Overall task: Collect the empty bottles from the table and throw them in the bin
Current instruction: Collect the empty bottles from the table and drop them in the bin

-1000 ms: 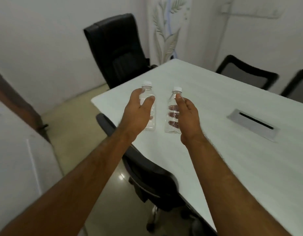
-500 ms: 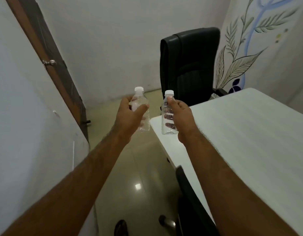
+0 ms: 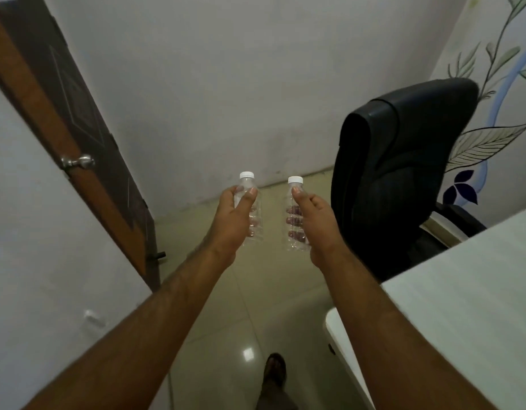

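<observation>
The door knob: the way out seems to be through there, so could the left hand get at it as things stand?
Probably not yet. The left hand is closed around a bottle, and the door knob lies off to its left, though nothing blocks the way.

At the right edge I see the white table [image 3: 463,306], and the part of its top that shows carries nothing. Under me is the beige tiled floor [image 3: 241,306], glossy with one small light reflection; the black office chair [image 3: 404,187] and my foot [image 3: 275,366] stand on it.
</observation>
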`<state>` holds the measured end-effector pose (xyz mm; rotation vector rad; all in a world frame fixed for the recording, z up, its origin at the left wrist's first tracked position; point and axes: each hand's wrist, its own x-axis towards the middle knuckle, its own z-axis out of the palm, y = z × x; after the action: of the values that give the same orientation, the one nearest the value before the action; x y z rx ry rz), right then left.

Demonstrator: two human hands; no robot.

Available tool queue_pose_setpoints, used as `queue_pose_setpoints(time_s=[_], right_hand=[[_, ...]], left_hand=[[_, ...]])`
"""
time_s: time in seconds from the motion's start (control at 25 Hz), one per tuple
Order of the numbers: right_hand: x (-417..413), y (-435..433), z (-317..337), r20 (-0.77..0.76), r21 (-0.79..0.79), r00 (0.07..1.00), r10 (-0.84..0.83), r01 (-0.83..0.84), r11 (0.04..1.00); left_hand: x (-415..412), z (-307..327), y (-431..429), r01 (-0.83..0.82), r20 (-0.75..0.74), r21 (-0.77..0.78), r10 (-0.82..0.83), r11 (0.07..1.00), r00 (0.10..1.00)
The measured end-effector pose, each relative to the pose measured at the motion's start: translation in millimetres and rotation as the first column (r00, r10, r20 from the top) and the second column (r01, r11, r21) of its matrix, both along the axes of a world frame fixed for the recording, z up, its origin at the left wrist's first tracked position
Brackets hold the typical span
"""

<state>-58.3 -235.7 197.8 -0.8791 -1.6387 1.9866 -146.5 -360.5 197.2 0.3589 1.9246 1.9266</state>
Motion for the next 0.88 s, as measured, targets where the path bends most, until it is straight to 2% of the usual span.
queue_pose_setpoints(time_s=[0.2,0.44,0.68,0.88], right_hand=[[-155.9,84.3,-18.5,-0.018,-0.056,1.0,0.004,-0.005,0.998],[-325.0,186.8,-4.9,-0.038,-0.048,0.999,-0.007,0.005,0.999],[-486.5,315.4,-24.0,-0.088,-0.036,0.978,-0.189,0.186,0.982],[-599.6,411.9,-32.1,-0.103,-0.099,0.936,-0.337,0.327,0.94]], left_hand=[[-148.6,-11.6,85.5,0.01,-0.052,-0.079,-0.014,0.997,0.999],[-316.6,-0.6,199.9,0.035,-0.067,-0.048,-0.038,0.998,0.997],[-491.7,-14.5,331.8,0.183,-0.096,-0.066,-0.189,0.981,0.977],[-616.9,-16.5,444.2,0.344,-0.102,-0.081,-0.351,0.936,0.931]])
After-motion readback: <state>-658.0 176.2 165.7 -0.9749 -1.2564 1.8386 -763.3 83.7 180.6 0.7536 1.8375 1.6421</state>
